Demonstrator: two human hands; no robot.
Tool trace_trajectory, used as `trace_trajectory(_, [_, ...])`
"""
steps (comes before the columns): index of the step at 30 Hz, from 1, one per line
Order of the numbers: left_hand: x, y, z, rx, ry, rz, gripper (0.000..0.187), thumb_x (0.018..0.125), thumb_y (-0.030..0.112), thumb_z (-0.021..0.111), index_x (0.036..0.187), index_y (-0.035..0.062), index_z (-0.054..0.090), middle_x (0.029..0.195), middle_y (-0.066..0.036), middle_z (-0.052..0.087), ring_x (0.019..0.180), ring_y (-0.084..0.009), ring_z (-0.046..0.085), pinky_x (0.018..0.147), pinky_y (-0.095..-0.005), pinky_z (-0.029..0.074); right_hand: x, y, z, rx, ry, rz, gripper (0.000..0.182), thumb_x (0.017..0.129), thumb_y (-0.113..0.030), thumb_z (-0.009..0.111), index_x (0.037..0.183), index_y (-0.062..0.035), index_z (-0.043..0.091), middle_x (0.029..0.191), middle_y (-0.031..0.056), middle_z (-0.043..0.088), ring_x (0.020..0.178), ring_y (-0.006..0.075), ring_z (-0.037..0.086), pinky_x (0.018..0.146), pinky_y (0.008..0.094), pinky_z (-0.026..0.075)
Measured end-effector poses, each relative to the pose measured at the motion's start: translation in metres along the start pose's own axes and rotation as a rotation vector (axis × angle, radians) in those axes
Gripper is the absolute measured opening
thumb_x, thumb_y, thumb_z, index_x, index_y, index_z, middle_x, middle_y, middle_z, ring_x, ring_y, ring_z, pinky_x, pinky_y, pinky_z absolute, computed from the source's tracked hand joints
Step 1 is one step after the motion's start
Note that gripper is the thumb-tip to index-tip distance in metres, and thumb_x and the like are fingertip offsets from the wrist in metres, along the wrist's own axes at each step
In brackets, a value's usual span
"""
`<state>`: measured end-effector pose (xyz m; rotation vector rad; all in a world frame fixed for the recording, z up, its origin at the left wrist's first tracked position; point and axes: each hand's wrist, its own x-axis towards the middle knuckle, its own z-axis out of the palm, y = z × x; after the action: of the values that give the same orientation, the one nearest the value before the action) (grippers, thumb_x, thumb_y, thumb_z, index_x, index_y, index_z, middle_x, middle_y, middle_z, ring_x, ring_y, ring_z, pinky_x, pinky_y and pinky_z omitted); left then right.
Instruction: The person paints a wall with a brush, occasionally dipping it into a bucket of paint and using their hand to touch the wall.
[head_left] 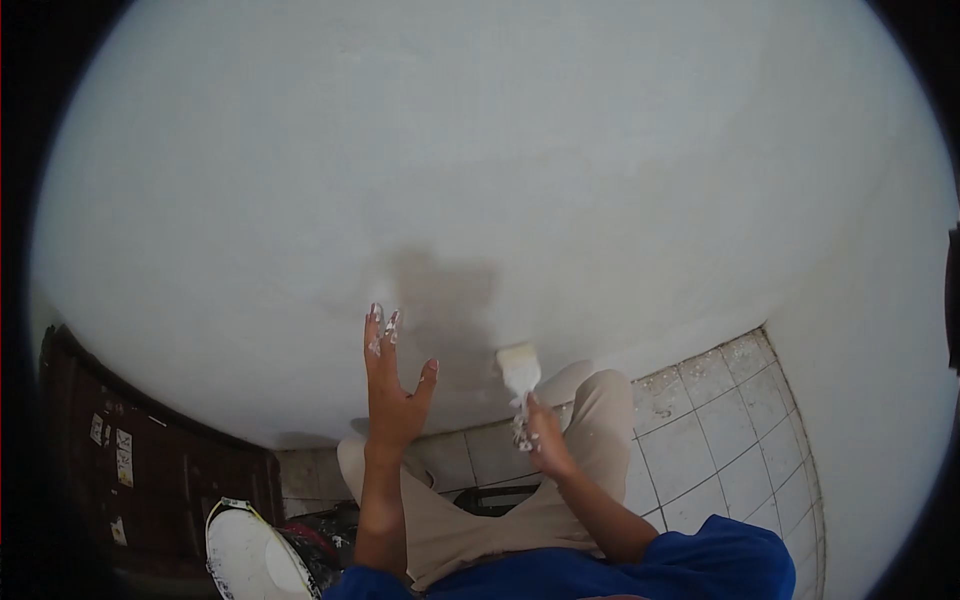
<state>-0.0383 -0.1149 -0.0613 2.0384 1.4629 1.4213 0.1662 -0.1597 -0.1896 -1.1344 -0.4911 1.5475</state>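
Observation:
My left hand [397, 400] is raised in front of the white wall [600, 130], its fingers spread and white paint on the fingertips. It holds nothing. My right hand [545, 440] grips a paintbrush [521, 372] by its handle, the pale bristles pointing up toward the lower wall. White smears cover the handle and some of the fingers. Whether the bristles touch the wall I cannot tell. A darker patch [440, 295] shows on the wall above and between my hands.
At the lower left stands a bucket [250, 560] with white inside, beside other dark, paint-spotted items [335, 540]. A dark brown wooden piece [150, 470] lines the left wall. Tiled floor [700, 440] runs below the wall, meeting another wall [880, 400] at right.

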Motion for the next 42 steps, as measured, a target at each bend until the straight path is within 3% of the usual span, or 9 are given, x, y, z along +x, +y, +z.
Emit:
trace_trajectory(7, [0.0, -0.002, 0.004, 0.026, 0.011, -0.032, 0.065, 0.085, 0.013, 0.065, 0.142, 0.0026, 0.036, 0.151, -0.023, 0.022, 0.141, -0.0368, 0.02, 0.111, -0.0451, 0.024, -0.076, -0.174, 0.07, 0.163, -0.175, -0.371, 0.03, 0.099, -0.035, 0.048, 0.093, -0.0067, 0.055, 0.064, -0.0011, 0.049, 0.046, 0.0094, 0.046, 0.04, 0.0238, 0.036])
trace_trajectory(10, [0.0, 0.002, 0.004, 0.021, 0.008, -0.03, 0.065, 0.085, 0.012, 0.065, 0.142, 0.0018, 0.035, 0.151, -0.022, 0.022, 0.141, -0.0363, 0.021, 0.112, -0.0444, 0.025, -0.056, -0.195, 0.081, 0.171, -0.082, -0.335, 0.031, 0.098, -0.037, 0.05, 0.092, -0.0069, 0.054, 0.063, -0.001, 0.05, 0.045, 0.0091, 0.046, 0.039, 0.0234, 0.035])
trace_trajectory(16, [-0.001, -0.007, 0.009, -0.063, -0.007, -0.077, 0.066, 0.086, 0.014, 0.064, 0.143, 0.0009, 0.032, 0.152, -0.021, 0.022, 0.141, -0.0352, 0.022, 0.112, -0.0432, 0.024, -0.007, -0.059, 0.014, 0.016, 0.052, -0.05, 0.034, 0.098, -0.038, 0.048, 0.089, -0.006, 0.055, 0.055, -0.0037, 0.04, 0.039, 0.0079, 0.036, 0.035, 0.025, 0.026])
trace_trajectory(20, [-0.012, -0.027, 0.013, -0.049, -0.067, -0.141, 0.066, 0.087, 0.015, 0.063, 0.144, 0.0035, 0.032, 0.152, -0.02, 0.022, 0.141, -0.0354, 0.023, 0.112, -0.0439, 0.025, 0.021, 0.021, -0.021, 0.062, 0.137, 0.27, 0.032, 0.096, -0.04, 0.053, 0.088, -0.0086, 0.054, 0.062, -0.0018, 0.047, 0.046, 0.0096, 0.045, 0.038, 0.0269, 0.033])
trace_trajectory(29, [-0.072, -0.064, 0.045, -0.004, -0.194, -0.278, 0.066, 0.088, 0.014, 0.062, 0.143, -0.0003, 0.03, 0.15, -0.022, 0.027, 0.139, -0.0347, 0.027, 0.112, -0.0434, 0.025, -0.057, -0.146, 0.052, 0.061, 0.023, -0.293, 0.031, 0.097, -0.038, 0.052, 0.086, -0.0096, 0.058, 0.062, -0.0026, 0.05, 0.042, 0.0079, 0.047, 0.037, 0.0216, 0.034])
trace_trajectory(30, [-0.075, -0.071, 0.052, -0.041, -0.178, -0.289, 0.065, 0.088, 0.015, 0.063, 0.143, 0.0004, 0.032, 0.149, -0.023, 0.026, 0.139, -0.0366, 0.027, 0.112, -0.0436, 0.024, -0.049, -0.137, 0.053, 0.027, 0.067, -0.321, 0.038, 0.097, -0.041, 0.051, 0.081, -0.0072, 0.057, 0.055, -0.0052, 0.041, 0.042, 0.0055, 0.037, 0.037, 0.023, 0.026])
trace_trajectory(35, [-0.114, -0.097, 0.103, -0.106, -0.171, -0.32, 0.062, 0.088, 0.014, 0.061, 0.141, -0.0028, 0.033, 0.145, -0.025, 0.033, 0.136, -0.0373, 0.03, 0.112, -0.0425, 0.023, 0.03, 0.015, -0.015, -0.237, 0.219, -0.136, 0.039, 0.098, -0.041, 0.049, 0.079, -0.0076, 0.056, 0.055, -0.0044, 0.042, 0.043, 0.0078, 0.039, 0.038, 0.0261, 0.027])
trace_trajectory(37, [-0.131, -0.102, 0.116, -0.117, -0.198, -0.341, 0.06, 0.088, 0.014, 0.06, 0.139, -0.0028, 0.035, 0.143, -0.025, 0.036, 0.134, -0.0372, 0.033, 0.111, -0.0422, 0.025, 0.037, 0.065, -0.055, -0.102, 0.26, 0.331, 0.036, 0.098, -0.038, 0.049, 0.08, -0.0075, 0.057, 0.058, -0.0031, 0.045, 0.045, 0.0092, 0.042, 0.04, 0.0279, 0.029])
trace_trajectory(42, [-0.128, -0.108, 0.117, -0.171, -0.171, -0.435, 0.05, 0.088, 0.011, 0.062, 0.134, 0.0012, 0.043, 0.136, -0.017, 0.046, 0.126, -0.0286, 0.046, 0.099, -0.0384, 0.04, -0.004, -0.019, 0.005, 0.097, 0.06, 0.107, 0.028, 0.097, -0.034, 0.051, 0.09, -0.008, 0.059, 0.065, -0.0023, 0.051, 0.047, 0.008, 0.044, 0.041, 0.0255, 0.031])
